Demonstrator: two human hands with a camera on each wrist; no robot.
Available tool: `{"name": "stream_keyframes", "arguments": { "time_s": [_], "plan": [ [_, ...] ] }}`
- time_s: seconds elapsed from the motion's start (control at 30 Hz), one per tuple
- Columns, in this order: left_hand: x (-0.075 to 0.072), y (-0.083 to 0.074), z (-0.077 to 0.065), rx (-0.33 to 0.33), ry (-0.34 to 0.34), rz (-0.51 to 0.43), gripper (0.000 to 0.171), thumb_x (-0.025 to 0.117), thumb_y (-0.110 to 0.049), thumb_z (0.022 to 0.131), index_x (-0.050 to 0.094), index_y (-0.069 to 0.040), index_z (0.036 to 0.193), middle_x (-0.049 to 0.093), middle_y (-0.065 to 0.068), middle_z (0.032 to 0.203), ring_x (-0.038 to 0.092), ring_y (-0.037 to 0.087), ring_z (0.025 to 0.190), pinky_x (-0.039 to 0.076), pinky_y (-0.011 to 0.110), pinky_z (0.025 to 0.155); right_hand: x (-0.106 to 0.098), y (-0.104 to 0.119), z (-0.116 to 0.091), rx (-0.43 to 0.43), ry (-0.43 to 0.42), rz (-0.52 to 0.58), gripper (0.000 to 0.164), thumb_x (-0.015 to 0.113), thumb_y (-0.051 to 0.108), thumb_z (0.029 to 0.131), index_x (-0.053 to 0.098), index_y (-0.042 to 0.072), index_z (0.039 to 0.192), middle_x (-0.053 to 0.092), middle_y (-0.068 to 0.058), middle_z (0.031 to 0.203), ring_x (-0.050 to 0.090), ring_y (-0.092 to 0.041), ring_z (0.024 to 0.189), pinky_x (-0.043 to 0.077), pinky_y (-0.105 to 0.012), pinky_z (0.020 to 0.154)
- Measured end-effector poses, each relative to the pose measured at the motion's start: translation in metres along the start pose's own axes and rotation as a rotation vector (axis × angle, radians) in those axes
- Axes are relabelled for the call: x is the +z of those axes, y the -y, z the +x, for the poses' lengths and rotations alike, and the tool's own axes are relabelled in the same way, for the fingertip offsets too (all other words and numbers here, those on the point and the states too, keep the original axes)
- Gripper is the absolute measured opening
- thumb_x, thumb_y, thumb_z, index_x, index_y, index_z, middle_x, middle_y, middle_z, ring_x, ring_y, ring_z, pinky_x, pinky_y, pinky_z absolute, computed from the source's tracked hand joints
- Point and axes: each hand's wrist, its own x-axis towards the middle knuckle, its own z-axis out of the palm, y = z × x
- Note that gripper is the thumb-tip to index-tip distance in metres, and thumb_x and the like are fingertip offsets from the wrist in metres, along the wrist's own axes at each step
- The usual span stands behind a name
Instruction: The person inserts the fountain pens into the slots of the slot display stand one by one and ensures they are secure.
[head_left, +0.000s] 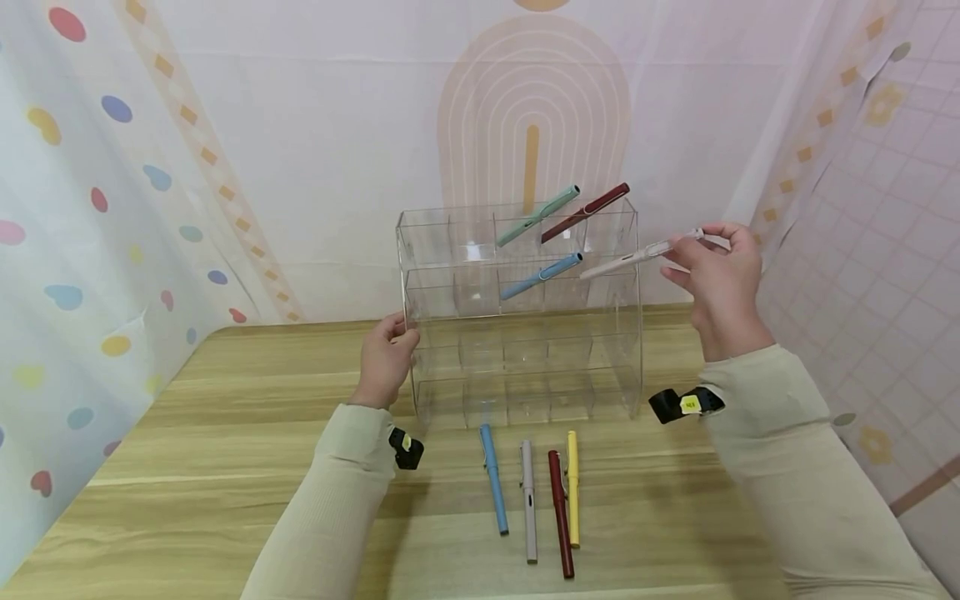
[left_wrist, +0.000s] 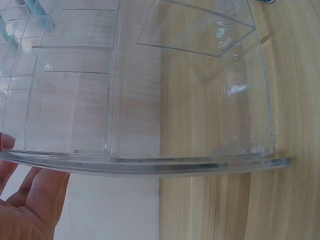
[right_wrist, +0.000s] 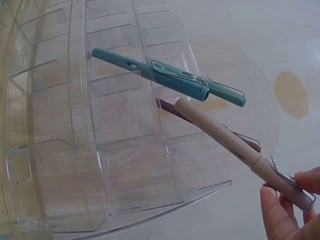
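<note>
A clear acrylic rack [head_left: 627,350] with divided tiers stands on the wooden table. At its left side panel, my left hand [head_left: 384,358] grips the edge; in the left wrist view the fingers [left_wrist: 46,192] are partly hidden by the panel. Near the cap end, my right hand [head_left: 726,287] pinches a pale beige pen [right_wrist: 220,132]. The pen slants, its far end at the second tier's right part. A green pen [head_left: 536,217] and a dark red pen [head_left: 585,213] lean in the top tier. Below them leans a blue pen [head_left: 542,277] in the second tier.
In front of the rack lie another blue pen [head_left: 493,479], a greyish pen [head_left: 528,500], a second dark red pen [head_left: 560,512] and a yellow pen [head_left: 573,487]. The red and yellow ones lie close together. A patterned curtain [head_left: 337,150] hangs behind and at both sides.
</note>
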Motion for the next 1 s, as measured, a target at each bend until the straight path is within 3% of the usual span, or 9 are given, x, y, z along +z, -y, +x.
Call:
{"name": "stream_keyframes", "arguments": {
  "time_s": [0.33, 0.63, 1.0],
  "plan": [
    [-0.001, 0.0, -0.001, -0.006, 0.004, -0.009, 0.042, 0.047, -0.007, 0.096, 0.051, -0.001, 0.136, 0.055, 0.02, 0.125, 0.051, 0.021, 0.097, 0.046, 0.023, 0.069, 0.011, -0.014, 0.009, 0.013, -0.068, 0.167, 0.032, 0.068, -0.004, 0.083, 0.043, 0.011, 0.096, 0.051, -0.01, 0.096, 0.067, -0.011, 0.067, 0.055, -0.023, 0.055],
    [-0.001, 0.001, -0.001, 0.0, -0.012, -0.023, 0.04, 0.048, -0.006, 0.094, 0.054, 0.0, 0.134, 0.056, 0.021, 0.124, 0.051, 0.021, 0.092, 0.045, 0.019, 0.064, 0.021, -0.033, 0.007, -0.006, -0.074, 0.112, 0.03, 0.067, -0.002, 0.086, 0.043, 0.014, 0.096, 0.052, -0.007, 0.093, 0.067, -0.01, 0.07, 0.055, -0.022, 0.059],
    [-0.003, 0.0, -0.001, -0.007, -0.003, -0.005, 0.041, 0.047, -0.007, 0.095, 0.053, -0.002, 0.135, 0.056, 0.019, 0.125, 0.05, 0.018, 0.094, 0.046, 0.021, 0.068, 0.036, -0.044, 0.003, -0.022, -0.035, 0.072, 0.029, 0.066, 0.0, 0.088, 0.043, 0.015, 0.098, 0.05, -0.005, 0.091, 0.065, -0.012, 0.074, 0.054, -0.02, 0.061]
  ]
}}
